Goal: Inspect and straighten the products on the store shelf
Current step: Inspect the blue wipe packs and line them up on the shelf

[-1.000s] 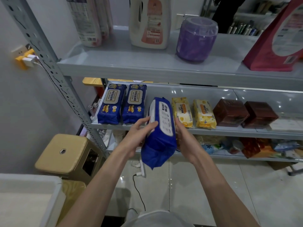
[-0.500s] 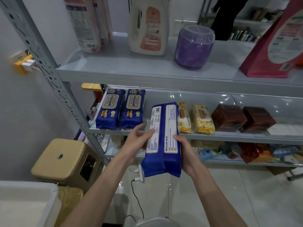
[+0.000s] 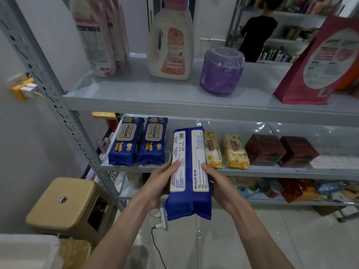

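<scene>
I hold a blue wipes pack (image 3: 189, 202) in front of the middle shelf (image 3: 272, 171), its back with two white label strips facing me. My left hand (image 3: 159, 183) grips its left edge and my right hand (image 3: 219, 185) grips its right edge, thumbs on top. On the shelf lie two matching blue packs (image 3: 136, 140) at the left, two yellow wipes packs (image 3: 227, 150) behind the held pack's right side, and two brown boxes (image 3: 279, 150) further right.
The top shelf (image 3: 155, 100) carries refill pouches (image 3: 99, 35), a white detergent jug (image 3: 171, 41), a purple jar (image 3: 222, 69) and a red bag (image 3: 318, 61). A tan stool (image 3: 68, 204) stands at the lower left. A person in black (image 3: 258, 30) stands behind the rack. The bottom shelf holds mixed goods.
The pack has turned from its edge to its labelled back facing me and now lies flatter between both hands. My view tilted up a little.
</scene>
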Tool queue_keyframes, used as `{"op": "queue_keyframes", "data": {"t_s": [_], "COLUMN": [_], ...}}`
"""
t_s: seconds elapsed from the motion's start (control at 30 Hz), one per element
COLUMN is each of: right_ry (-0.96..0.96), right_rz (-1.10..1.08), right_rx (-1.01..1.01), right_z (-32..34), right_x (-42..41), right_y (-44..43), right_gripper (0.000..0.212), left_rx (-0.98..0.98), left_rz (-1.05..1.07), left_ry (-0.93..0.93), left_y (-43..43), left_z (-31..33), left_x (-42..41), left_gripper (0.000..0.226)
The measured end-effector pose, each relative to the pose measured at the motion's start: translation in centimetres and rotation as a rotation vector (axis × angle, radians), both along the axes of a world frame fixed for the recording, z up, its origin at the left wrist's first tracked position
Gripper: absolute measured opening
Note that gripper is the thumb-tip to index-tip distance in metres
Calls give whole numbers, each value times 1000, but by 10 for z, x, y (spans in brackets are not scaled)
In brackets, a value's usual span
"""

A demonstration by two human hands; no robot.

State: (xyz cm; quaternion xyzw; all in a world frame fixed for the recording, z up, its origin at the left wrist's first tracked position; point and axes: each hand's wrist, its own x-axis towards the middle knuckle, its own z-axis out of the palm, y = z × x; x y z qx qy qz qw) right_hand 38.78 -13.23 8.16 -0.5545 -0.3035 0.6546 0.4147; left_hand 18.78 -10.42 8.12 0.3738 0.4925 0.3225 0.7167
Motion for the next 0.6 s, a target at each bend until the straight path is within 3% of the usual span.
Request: {"op": "queue_keyframes", "data": {"t_s": [0.2, 0.43, 0.6], "right_ry": [-31, 23, 53], "right_rz": [39, 70, 91], "right_rx": [3, 31, 71], "right_z": [1, -12, -22], "right_x": [2, 8, 14], "right_y": [-1, -1, 0], "right_gripper": [49, 47, 66], "left_rx": [15, 57, 100], "left_rz": [58, -20, -19], "left_ry": [83, 71, 84], "left_y": [3, 1, 1], "left_z": [-3, 1, -2], "left_x": [-5, -11, -15], "left_gripper": [71, 54, 64]}}
